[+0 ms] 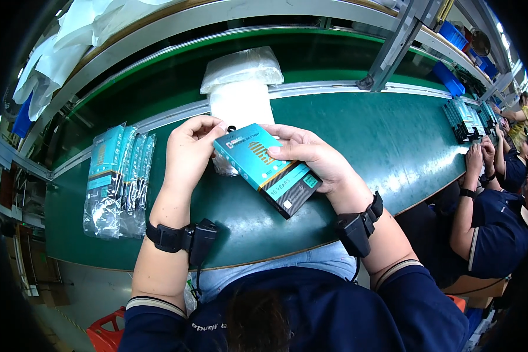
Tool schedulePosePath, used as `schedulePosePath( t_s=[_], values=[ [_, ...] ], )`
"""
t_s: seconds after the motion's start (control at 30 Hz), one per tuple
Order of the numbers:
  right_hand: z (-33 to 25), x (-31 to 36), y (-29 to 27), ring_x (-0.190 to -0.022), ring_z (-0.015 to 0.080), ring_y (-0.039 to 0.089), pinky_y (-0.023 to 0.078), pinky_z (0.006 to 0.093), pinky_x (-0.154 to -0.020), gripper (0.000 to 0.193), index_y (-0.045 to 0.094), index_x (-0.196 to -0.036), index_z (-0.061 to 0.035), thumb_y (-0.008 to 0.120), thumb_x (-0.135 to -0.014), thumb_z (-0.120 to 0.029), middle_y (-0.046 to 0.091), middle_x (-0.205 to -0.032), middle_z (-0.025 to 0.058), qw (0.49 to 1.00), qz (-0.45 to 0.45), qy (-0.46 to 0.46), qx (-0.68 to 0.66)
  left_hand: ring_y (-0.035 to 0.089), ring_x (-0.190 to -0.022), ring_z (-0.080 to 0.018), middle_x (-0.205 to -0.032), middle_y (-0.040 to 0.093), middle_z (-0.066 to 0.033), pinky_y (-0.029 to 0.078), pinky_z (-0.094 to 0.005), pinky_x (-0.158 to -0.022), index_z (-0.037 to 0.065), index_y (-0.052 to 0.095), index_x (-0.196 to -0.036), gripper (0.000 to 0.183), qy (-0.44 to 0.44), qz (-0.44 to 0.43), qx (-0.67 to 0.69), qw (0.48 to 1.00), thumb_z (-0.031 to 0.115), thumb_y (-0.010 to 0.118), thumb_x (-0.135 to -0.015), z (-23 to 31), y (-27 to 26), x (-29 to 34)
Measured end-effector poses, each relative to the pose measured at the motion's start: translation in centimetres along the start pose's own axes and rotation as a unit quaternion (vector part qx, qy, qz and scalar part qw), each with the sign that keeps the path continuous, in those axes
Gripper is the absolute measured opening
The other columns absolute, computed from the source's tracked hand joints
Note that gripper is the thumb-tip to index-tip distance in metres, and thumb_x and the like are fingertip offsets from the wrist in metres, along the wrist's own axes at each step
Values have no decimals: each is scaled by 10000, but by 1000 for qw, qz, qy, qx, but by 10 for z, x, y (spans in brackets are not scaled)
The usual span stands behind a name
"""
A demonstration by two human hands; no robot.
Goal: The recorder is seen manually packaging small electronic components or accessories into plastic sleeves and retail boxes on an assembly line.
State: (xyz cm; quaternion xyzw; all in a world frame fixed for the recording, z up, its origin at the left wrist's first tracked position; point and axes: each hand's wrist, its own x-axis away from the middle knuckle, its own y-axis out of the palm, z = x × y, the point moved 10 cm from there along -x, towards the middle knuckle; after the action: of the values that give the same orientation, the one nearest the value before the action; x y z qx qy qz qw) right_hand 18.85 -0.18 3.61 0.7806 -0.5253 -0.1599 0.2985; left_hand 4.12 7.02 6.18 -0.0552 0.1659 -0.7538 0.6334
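Note:
A flat teal and black battery box, with orange and white print, is tilted above the green table. My right hand grips its right side, thumb on the front face. At the box's upper left corner, by a small black hanging tab, my left hand is closed in a pinch; what its fingertips hold is too small to make out. Crumpled clear plastic shows under the box beside that hand. To the left lie several similar boxes in clear bags, overlapping in a row.
A stack of clear plastic bags lies over a white sheet behind my hands. A metal post and rail stand at the table's back edge. On the right, co-workers sit near more teal boxes. A red stool is at lower left.

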Motion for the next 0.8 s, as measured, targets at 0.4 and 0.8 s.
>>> schedulePosePath(
  t_s=[0.4, 0.8],
  values=[
    [13, -9, 10, -875, 173, 664, 546, 265, -766, 573, 380, -1306, 104, 643, -814, -28, 636, -1056, 165, 998, -12, 33, -46, 565, -696, -79, -764, 627, -29, 461, -207, -643, 5, 665, -902, 163, 87, -75, -29, 993, -45, 633, -750, 14, 17, 5],
    [2, -2, -5, -945, 155, 624, 518, 267, -827, 643, 303, -1355, 114, 631, -819, -24, 559, -1184, 167, 992, 30, 7, 124, 587, -686, -71, -786, 636, -27, 476, -205, -653, -26, 639, -914, 121, 26, -57, 6, 998, 23, 604, -809, 2, 10, 3]
  ],
)
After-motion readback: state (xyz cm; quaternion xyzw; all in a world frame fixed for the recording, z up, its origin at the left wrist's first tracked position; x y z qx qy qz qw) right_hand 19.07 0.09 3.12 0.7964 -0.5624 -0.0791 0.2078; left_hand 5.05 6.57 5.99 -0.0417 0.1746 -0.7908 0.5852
